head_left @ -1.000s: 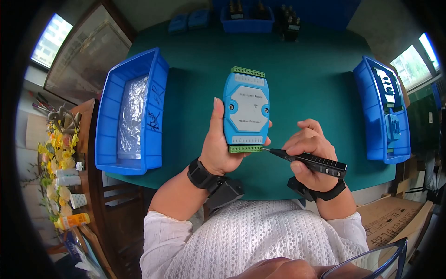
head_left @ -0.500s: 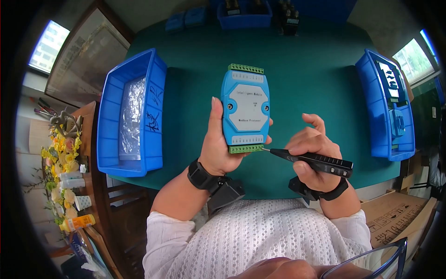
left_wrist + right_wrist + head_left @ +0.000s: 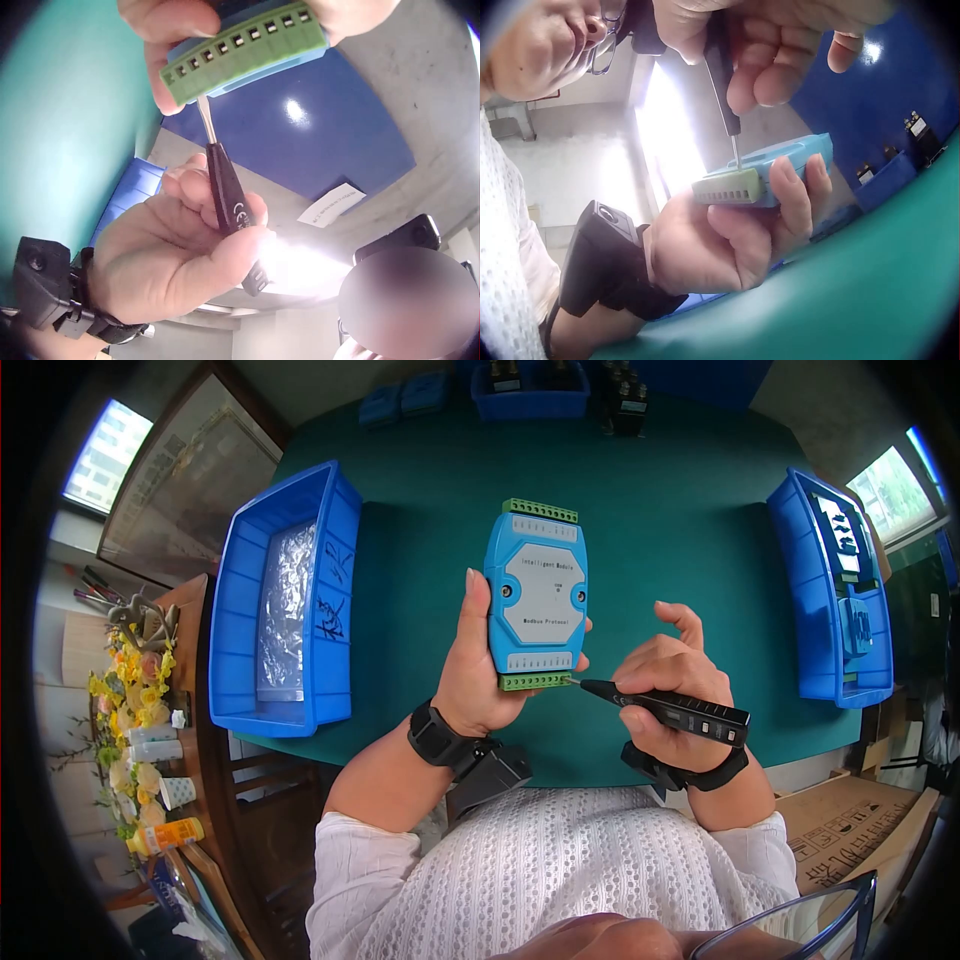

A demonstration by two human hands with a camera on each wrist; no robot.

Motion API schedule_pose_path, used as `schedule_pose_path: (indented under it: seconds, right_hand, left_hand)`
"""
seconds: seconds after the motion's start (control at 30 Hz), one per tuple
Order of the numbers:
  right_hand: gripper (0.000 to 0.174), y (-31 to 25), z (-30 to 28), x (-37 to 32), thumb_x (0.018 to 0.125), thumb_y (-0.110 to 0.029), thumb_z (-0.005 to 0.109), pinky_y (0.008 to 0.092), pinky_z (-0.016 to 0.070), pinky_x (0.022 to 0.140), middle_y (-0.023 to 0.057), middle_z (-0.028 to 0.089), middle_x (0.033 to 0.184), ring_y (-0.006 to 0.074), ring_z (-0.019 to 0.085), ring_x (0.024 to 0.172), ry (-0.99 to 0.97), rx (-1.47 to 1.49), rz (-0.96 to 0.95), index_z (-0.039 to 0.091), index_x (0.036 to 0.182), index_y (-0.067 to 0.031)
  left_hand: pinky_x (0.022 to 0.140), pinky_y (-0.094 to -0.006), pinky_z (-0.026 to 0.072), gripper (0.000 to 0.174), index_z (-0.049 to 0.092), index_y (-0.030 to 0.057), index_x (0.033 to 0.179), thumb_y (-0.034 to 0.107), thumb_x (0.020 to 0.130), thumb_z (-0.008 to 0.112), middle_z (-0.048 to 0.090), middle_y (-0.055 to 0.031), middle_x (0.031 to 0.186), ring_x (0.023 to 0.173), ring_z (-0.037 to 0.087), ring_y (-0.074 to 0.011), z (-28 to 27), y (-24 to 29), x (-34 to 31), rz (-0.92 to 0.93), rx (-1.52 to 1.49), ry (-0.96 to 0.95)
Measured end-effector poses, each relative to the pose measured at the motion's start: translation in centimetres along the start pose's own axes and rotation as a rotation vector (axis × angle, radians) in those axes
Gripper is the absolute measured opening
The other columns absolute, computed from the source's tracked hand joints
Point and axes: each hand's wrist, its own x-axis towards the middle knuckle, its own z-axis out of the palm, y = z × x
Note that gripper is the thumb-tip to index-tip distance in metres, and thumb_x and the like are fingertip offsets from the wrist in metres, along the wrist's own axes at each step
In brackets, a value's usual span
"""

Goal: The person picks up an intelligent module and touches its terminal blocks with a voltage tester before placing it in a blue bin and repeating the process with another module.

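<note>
My left hand grips a blue module with a grey label above the table, thumb along its left side and fingers wrapped behind. Green terminal blocks line both short ends; the lower terminal block faces me. A black screwdriver with small buttons on its handle is pinched in my right hand. Its flat metal tip meets the right end of that block. In the left wrist view the screwdriver blade sits against the block's face beside a row of square openings. The right wrist view shows the screwdriver shaft standing nearly upright there.
A blue bin with a clear plastic bag stands at the left. Another blue bin at the right holds blue and black parts. At the back of the green table are a blue tray, blue modules and black components.
The module shifts slightly left, then back to the right, in my left hand. The screwdriver tip stays at the right end of the lower terminal block, its handle moving only a little.
</note>
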Motion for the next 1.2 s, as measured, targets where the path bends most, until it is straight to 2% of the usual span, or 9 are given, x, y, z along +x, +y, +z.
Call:
schedule_pose_path:
  seconds: [0.33, 0.63, 0.83, 1.0, 1.1, 1.2]
  right_hand:
    - [0.017, 0.1, 0.0, -0.2, 0.071, -0.018, 0.073, 0.0449, 0.0284, 0.097, 0.0, 0.063, 0.071, 0.0137, 0.06, 0.065, 0.062, 0.074, 0.002, 0.06, 0.079, -0.0106]
    - [0.019, 0.1, 0.1, -0.1, 0.072, -0.021, 0.073, 0.0451, 0.0285, 0.098, 0.0001, 0.062, 0.07, 0.0127, 0.06, 0.065, 0.028, 0.053, 0.013, 0.06, 0.081, -0.0107]
    - [0.026, 0.1, 0.2, -0.2, 0.067, -0.025, 0.078, 0.0455, 0.0292, 0.097, 0.0, 0.062, 0.067, 0.0131, 0.061, 0.064, 0.049, -0.02, -0.021, 0.059, 0.078, -0.0098]
    - [0.034, 0.1, 0.5, 0.0, 0.063, -0.032, 0.081, 0.0462, 0.0331, 0.095, 0.0007, 0.061, 0.061, 0.0135, 0.059, 0.056, 0.13, -0.091, -0.123, 0.057, 0.072, -0.009]
    - [0.037, 0.2, 0.6, 0.1, 0.061, -0.034, 0.082, 0.0466, 0.0352, 0.093, 0.0007, 0.06, 0.059, 0.0137, 0.059, 0.054, 0.17, -0.112, -0.15, 0.056, 0.068, -0.0091]
    - [0.038, 0.2, 0.7, 0.1, 0.059, -0.036, 0.083, 0.0469, 0.0366, 0.092, 0.0004, 0.059, 0.057, 0.0138, 0.059, 0.053, 0.181, -0.122, -0.16, 0.056, 0.066, -0.0092]
  left_hand:
    - [0.07, -0.0374, 0.0557, 0.076, 0.04, 0.004, 0.125, 0.067, 0.083, 0.034, 0.055, -0.0131, 0.108, 0.093, 0.06, -0.0238, 0.4, 0.0, 0.0, -0.005, 0.014, 0.018]
    - [0.071, -0.0379, 0.0557, 0.075, 0.039, 0.0041, 0.126, 0.066, 0.084, 0.033, 0.054, -0.0132, 0.109, 0.096, 0.059, -0.0238, 0.2, -0.1, 0.0, 0.001, 0.01, 0.004]
    - [0.073, -0.0381, 0.0547, 0.076, 0.039, 0.0039, 0.126, 0.067, 0.084, 0.03, 0.054, -0.0136, 0.11, 0.095, 0.059, -0.0239, 0.5, -0.3, -0.1, 0.064, 0.076, 0.019]
    - [0.076, -0.0389, 0.053, 0.081, 0.037, 0.003, 0.128, 0.07, 0.083, 0.027, 0.053, -0.0153, 0.111, 0.094, 0.059, -0.0247, 0.3, -0.5, -0.3, 0.124, 0.123, -0.011]
    - [0.075, -0.0423, 0.0512, 0.083, 0.039, 0.0043, 0.128, 0.072, 0.081, 0.027, 0.054, -0.0212, 0.111, 0.088, 0.061, -0.0325, 0.5, -1.0, -0.3, 0.157, 0.083, 0.075]
    - [0.076, -0.0424, 0.0506, 0.083, 0.039, 0.0044, 0.128, 0.072, 0.081, 0.027, 0.054, -0.0211, 0.111, 0.088, 0.061, -0.0327, 0.3, -1.1, -0.4, 0.163, 0.129, 0.06]
